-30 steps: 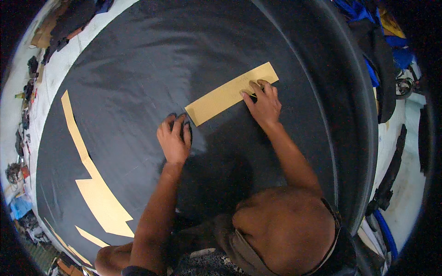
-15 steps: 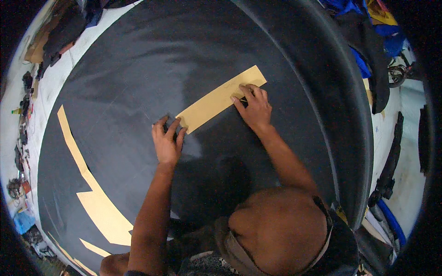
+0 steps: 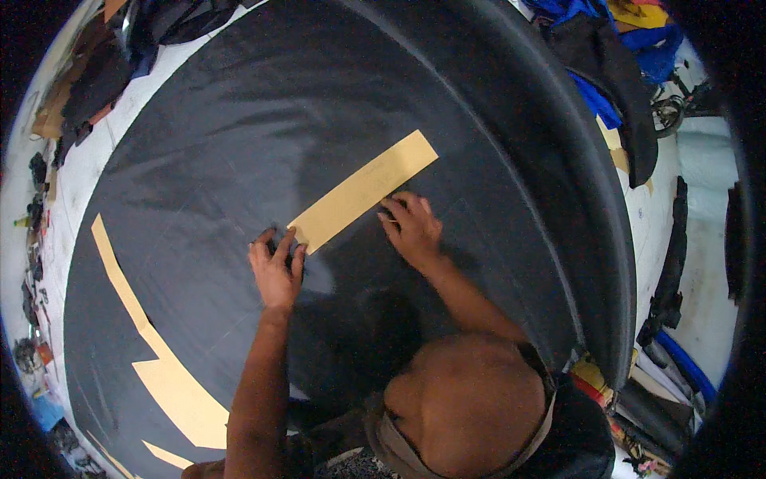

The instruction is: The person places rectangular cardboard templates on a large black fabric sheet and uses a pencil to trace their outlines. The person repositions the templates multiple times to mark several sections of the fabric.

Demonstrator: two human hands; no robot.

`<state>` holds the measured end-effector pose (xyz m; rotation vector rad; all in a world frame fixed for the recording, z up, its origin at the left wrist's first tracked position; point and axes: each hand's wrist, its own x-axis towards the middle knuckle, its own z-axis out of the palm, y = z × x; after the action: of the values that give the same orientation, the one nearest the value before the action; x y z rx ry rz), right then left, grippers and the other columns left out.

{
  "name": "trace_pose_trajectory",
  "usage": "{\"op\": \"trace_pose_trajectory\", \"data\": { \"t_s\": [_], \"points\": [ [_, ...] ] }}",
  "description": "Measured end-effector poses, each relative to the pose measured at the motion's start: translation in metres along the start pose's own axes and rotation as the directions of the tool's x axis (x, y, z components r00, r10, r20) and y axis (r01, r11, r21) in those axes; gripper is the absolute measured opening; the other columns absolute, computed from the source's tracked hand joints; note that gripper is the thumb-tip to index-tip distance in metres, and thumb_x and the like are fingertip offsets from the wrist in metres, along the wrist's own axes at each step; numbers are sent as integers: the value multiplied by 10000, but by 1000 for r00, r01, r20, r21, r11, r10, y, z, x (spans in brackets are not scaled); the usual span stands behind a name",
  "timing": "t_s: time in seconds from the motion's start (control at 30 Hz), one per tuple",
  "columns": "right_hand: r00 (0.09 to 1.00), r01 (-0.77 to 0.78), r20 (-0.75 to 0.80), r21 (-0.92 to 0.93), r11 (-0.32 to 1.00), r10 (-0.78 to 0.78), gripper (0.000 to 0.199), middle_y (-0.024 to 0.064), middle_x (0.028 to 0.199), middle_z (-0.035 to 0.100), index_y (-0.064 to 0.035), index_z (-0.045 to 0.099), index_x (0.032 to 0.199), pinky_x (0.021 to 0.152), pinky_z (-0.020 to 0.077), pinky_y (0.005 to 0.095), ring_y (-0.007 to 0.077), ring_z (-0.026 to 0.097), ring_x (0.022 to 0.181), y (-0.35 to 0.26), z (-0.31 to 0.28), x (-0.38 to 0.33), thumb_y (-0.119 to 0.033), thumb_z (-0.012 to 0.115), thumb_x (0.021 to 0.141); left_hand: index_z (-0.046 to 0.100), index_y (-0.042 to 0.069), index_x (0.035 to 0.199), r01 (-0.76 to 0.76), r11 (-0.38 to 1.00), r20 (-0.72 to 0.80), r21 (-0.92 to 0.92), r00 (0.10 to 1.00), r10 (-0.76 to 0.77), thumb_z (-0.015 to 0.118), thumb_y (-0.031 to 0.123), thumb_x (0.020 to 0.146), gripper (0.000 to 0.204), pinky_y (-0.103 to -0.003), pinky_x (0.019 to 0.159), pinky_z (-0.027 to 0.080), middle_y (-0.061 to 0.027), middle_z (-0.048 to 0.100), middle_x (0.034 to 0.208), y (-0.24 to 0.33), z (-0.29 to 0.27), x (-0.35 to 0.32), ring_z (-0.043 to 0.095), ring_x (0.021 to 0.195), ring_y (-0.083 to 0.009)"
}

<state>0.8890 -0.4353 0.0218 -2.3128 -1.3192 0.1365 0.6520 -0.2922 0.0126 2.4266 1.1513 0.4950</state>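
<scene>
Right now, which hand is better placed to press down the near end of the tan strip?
Left, probably: the left hand touches the near end of the tan strip; the right hand rests midway along its edge.

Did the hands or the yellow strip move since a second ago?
Hardly. Most of the shift looks like the head camera moving. The left hand stays at the lower end of the yellow strip, and the right hand stays at its long lower edge, perhaps a little further toward the lower end. Nothing was picked up or let go. The strip still lies flat on the black sheet.
</scene>
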Motion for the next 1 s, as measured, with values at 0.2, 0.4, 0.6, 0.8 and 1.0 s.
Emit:
{"op": "trace_pose_trajectory", "data": {
  "t_s": [0.2,0.4,0.6,0.8,1.0],
  "points": [
    [981,188,-30,-136,973,-193,364,88,1297,590,-136,645,1220,959,514,414,321,564,1168,18,9,15,-285,675,889,713,151,1143,-37,999,-50,25,998,38,745,221,828,324,-499,1017,393,-138,564,1223,4,1,4,525,1100,-356],
    [982,188,-1,-121,975,-190,373,76,1374,565,-146,645,1236,970,519,420,330,525,1264,11,6,16,-283,684,891,716,138,1138,36,995,-25,-94,999,-38,758,171,806,337,-488,1032,387,-150,566,1224,-6,1,-2,526,1108,-358],
    [989,149,9,-108,983,-149,377,31,1408,538,-191,637,1274,1018,474,416,288,467,1320,17,10,12,-320,653,920,709,124,1144,10,996,-20,-87,1000,-12,792,204,770,391,-529,1097,341,-169,548,1267,1,1,-3,497,1186,-381],
    [982,187,5,-140,972,-188,380,60,1366,568,-171,654,1232,963,520,407,314,531,1249,14,6,15,-288,707,874,704,114,1148,-14,998,-27,-57,1000,12,797,219,764,409,-544,1102,329,-174,549,1277,-2,2,-2,486,1214,-384],
    [981,193,-5,-152,969,-196,374,61,1374,563,-170,653,1233,993,498,414,319,519,1259,16,10,14,-286,696,880,706,115,1141,-16,997,-25,-70,1000,14,801,221,761,406,-542,1103,332,-172,557,1277,-4,0,-1,489,1213,-385]
  ]
}}
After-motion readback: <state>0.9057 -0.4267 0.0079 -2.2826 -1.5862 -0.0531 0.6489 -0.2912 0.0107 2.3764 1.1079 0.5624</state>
